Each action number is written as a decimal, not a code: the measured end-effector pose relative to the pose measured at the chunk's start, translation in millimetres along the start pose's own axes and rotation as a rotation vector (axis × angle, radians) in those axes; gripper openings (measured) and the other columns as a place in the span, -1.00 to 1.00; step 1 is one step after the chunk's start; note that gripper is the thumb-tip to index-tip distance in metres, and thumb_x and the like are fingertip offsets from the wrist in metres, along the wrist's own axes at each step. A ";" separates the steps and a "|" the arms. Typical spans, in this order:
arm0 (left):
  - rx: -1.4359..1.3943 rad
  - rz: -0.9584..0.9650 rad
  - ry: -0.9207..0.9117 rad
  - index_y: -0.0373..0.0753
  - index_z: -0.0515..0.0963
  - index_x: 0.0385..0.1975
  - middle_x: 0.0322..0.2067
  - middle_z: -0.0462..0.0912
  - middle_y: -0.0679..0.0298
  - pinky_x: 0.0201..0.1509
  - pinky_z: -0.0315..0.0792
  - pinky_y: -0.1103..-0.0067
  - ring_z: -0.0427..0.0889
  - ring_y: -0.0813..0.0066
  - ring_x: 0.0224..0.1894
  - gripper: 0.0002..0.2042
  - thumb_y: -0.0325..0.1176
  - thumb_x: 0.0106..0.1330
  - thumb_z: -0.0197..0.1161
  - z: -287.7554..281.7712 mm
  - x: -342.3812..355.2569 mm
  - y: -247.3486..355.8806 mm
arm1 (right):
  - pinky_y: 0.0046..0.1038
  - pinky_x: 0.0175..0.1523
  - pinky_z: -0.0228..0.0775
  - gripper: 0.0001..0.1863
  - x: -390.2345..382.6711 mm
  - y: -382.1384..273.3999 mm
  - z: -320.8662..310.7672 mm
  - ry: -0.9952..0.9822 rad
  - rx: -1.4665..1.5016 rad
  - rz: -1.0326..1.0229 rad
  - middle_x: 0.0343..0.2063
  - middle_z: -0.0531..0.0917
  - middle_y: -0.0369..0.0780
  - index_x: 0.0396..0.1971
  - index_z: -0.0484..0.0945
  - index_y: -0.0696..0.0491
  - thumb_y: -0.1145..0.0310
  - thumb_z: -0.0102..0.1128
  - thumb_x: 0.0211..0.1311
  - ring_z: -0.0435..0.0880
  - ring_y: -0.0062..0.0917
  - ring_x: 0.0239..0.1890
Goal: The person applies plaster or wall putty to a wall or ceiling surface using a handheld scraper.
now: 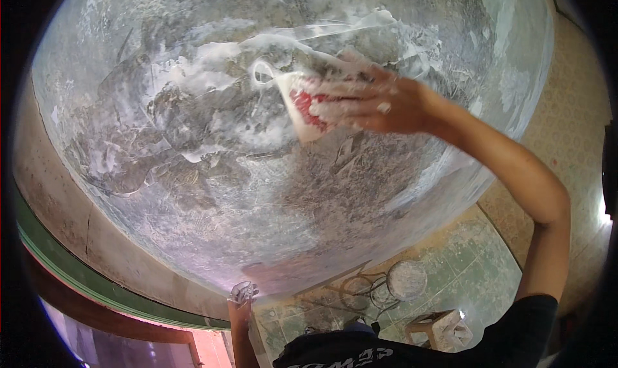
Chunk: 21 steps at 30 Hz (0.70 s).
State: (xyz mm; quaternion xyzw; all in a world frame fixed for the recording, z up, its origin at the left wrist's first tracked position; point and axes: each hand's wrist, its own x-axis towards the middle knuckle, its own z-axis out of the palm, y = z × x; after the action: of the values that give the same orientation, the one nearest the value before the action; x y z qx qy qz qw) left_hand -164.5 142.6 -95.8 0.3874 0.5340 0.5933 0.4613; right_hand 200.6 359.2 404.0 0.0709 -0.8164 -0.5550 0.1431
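Note:
My right hand (367, 104), fingers smeared white, presses a flat cream spreader (297, 113) with red patches and a looped end against the mottled grey plastered wall (212, 207). Streaks of wet white coating (219, 52) lie around the spreader. Low at the left, near the wall's lower corner, my left hand (242, 297) is closed, coated in pale material; whatever is in it is too small to make out.
Below are a green tiled floor (454, 249), a dusty round container (405, 279), coiled hose or cable (351, 291) and a dusty stool (438, 329). A green-trimmed ledge (90, 284) curves along the lower left, and beige patterned tiles (566, 91) show at the right.

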 end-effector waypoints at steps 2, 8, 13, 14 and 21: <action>-0.046 -0.042 -0.063 -0.24 0.41 0.09 -0.03 0.64 0.11 -0.05 0.53 0.51 0.67 0.29 -0.05 -0.65 -0.63 0.30 0.11 9.2 7.0 2.7 | -0.21 0.54 -0.02 -0.66 -10.8 17.6 -17.7 -0.153 0.032 0.022 0.17 0.55 -0.52 -0.05 0.64 -0.34 0.22 0.33 0.13 0.43 -0.56 0.29; -0.070 -0.013 -0.089 -0.27 0.43 0.06 -0.05 0.64 0.13 -0.10 0.55 0.53 0.67 0.32 -0.05 -0.67 -0.60 0.29 0.14 32.4 3.3 17.7 | -0.13 0.53 0.01 -0.59 -50.0 38.5 -60.8 -0.366 -0.101 0.341 0.22 0.50 -0.52 0.10 0.57 -0.39 0.26 0.17 0.24 0.35 -0.41 0.34; -0.056 -0.053 -0.089 -0.27 0.44 0.05 -0.06 0.64 0.16 -0.13 0.55 0.54 0.67 0.34 -0.07 -0.69 -0.57 0.31 0.16 31.9 4.9 10.6 | -0.15 0.37 0.23 -0.55 -116.6 -1.6 -48.2 -0.421 -0.189 0.702 0.20 0.52 -0.24 0.06 0.55 -0.03 0.52 0.17 0.11 0.44 -0.28 0.27; -0.060 -0.049 -0.101 -0.26 0.44 0.05 -0.07 0.65 0.17 -0.14 0.55 0.55 0.67 0.35 -0.08 -0.69 -0.57 0.31 0.16 31.9 6.5 9.7 | -0.15 0.37 0.23 -0.55 -123.8 -15.1 -38.1 -0.425 -0.193 0.704 0.20 0.52 -0.24 0.06 0.55 -0.03 0.52 0.17 0.11 0.44 -0.28 0.27; 0.035 -0.006 -0.087 -0.19 0.44 0.05 -0.09 0.67 0.11 -0.16 0.55 0.48 0.69 0.32 -0.11 -0.70 -0.30 0.39 0.21 29.4 1.2 16.0 | -0.25 0.15 0.52 -0.41 -24.7 -84.5 5.8 0.101 0.158 1.499 0.28 0.37 0.04 0.24 0.38 0.14 0.47 0.22 0.15 0.46 -0.13 0.25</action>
State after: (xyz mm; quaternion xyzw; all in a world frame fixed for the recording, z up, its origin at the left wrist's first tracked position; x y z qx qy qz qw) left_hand -138.9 151.8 -76.1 0.4192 0.5250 0.5649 0.4791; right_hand 218.6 339.6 319.9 -0.4681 -0.6758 -0.2451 0.5139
